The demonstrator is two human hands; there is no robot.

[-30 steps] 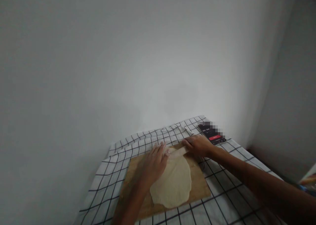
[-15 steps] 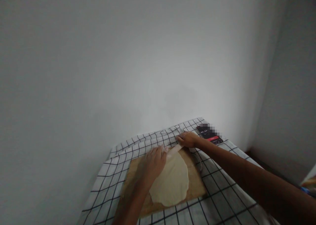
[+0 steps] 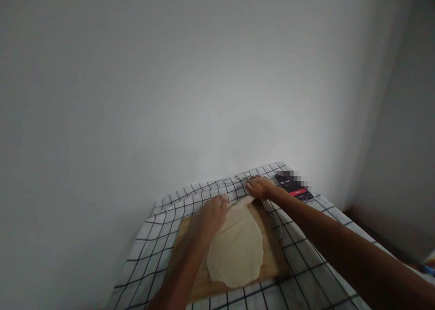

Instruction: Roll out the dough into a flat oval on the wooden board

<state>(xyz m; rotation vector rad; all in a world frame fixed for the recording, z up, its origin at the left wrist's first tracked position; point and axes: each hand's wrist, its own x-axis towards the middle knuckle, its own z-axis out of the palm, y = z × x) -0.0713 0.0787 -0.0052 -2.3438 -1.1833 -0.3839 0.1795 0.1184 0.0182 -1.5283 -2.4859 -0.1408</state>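
Observation:
A large, thin sheet of pale dough [image 3: 236, 253] lies on a wooden board [image 3: 200, 287], its outline uneven. Across the far edge of the dough runs a pale rolling pin [image 3: 242, 203], mostly covered at both ends by my hands. My left hand [image 3: 214, 212] is closed over its left end, above the back of the board. At the other end, my right hand [image 3: 260, 187] curls over the pin near the board's far right corner. Some of the fingers are hard to make out.
A white cloth with black grid lines [image 3: 146, 242] covers the table. Right of my right hand lies a phone [image 3: 295, 187] with a timer on its screen. A thin white cord [image 3: 279, 226] rests beside the board. Behind the table rises a plain wall [image 3: 204, 97].
Both hands and the rolling pin have moved slightly away from me, towards the far edge of the dough. The view has shifted a little to the left.

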